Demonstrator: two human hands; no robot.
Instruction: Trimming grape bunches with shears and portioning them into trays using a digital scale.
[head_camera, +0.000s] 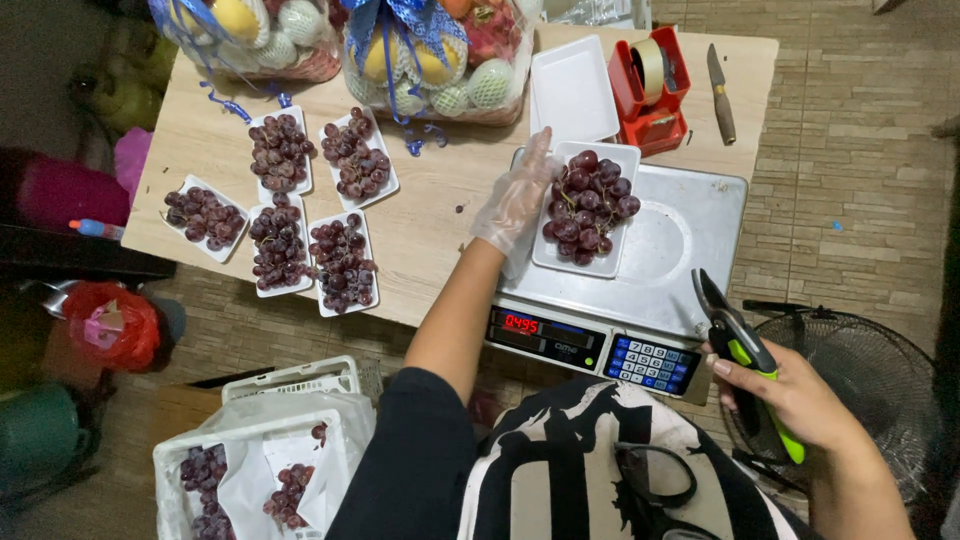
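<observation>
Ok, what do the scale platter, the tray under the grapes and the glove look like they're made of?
Scale platter: brushed metal by the look, likely stainless steel, grey with a dull sheen. Tray under the grapes: matte white with a soft rounded rim, probably foam, possibly thin plastic. Glove on the left hand: thin clear plastic film, wrinkled and loose, skin showing through.
</observation>
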